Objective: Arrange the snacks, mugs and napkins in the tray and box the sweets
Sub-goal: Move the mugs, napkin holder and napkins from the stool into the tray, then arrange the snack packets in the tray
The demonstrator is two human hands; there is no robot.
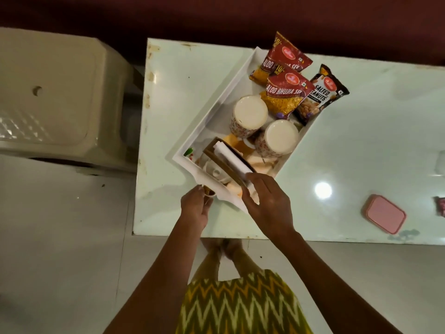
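Observation:
A white tray [212, 109] lies diagonally on the pale table. Its far end holds two red snack packets [286, 92] and a black salted peanuts packet [320, 92]. Two lidded patterned mugs [250, 114] stand in the middle. At the near end a brown napkin holder [224, 162] with white napkins [233, 157] stands upright. My right hand [267, 203] grips the holder's near end. My left hand [196, 208] is at the tray's near corner, fingers closed on a small brownish item [209, 192] that I cannot identify.
A pink lidded box [385, 214] sits near the table's front edge at the right. A dark pink packet [441, 206] shows at the right border. A beige plastic chair [60, 92] stands left of the table. My feet are below the table edge.

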